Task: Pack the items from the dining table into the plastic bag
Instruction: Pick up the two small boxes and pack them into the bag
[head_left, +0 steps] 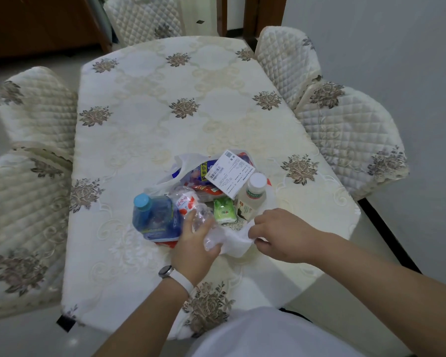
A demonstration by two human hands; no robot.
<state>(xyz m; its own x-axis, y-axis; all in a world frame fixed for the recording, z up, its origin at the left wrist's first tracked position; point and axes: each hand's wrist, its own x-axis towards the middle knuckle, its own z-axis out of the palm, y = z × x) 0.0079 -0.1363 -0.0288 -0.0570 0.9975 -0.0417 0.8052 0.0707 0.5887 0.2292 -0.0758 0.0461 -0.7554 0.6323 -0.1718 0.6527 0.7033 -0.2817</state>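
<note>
white plastic bag (pixel 236 240) open, items (pixel 224 211) inside

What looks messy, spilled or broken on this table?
Nothing looks spilled or broken. The goods just lie in a heap at the plastic bag: the blue bottle on its side, the white box tilted on top. The chair cover trim on the left looks frayed.

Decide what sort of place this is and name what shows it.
Probably a home dining room: a long table under an embroidered floral cloth, quilted-cover chairs drawn up around it, and a plastic bag of household items.
</note>
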